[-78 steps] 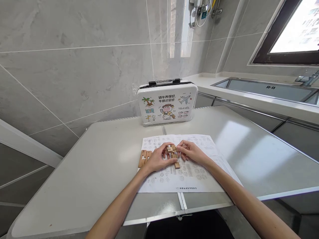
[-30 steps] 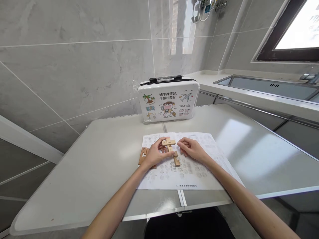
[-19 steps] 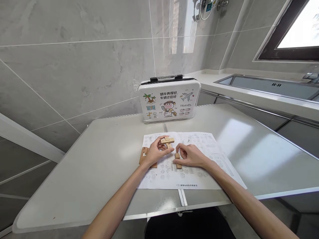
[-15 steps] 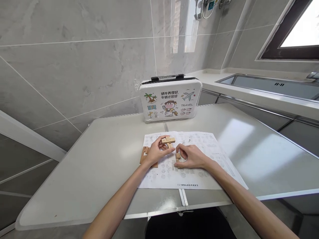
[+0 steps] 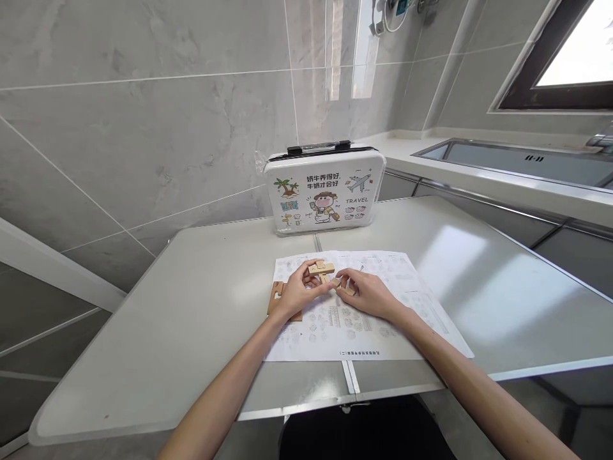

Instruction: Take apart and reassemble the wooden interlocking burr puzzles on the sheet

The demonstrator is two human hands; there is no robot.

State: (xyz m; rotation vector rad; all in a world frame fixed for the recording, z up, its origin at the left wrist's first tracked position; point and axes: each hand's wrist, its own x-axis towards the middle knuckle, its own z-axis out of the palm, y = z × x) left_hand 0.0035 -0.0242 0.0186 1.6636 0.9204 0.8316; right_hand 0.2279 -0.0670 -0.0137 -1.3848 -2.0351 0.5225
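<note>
Wooden blocks [image 5: 322, 269] are clamped between thumb and fingers of the left hand [image 5: 299, 294]. At their four o'clock, the right hand [image 5: 361, 292] pinches another wooden piece [image 5: 351, 292]. Flat brown pieces [image 5: 276, 296] lie at eight o'clock, upon printed paper [image 5: 383, 332].

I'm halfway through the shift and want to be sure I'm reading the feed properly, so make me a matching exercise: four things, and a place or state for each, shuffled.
Things
1. Right hand
2. Crossed wooden blocks
3. Printed sheet
4. White case

Places and states
A. Standing on edge toward the back of the table
B. In the grip of the left hand
C. Closed around a wooden piece
D. Lying flat, with pictures and text on it

Pairs: 1-C, 2-B, 3-D, 4-A
</note>
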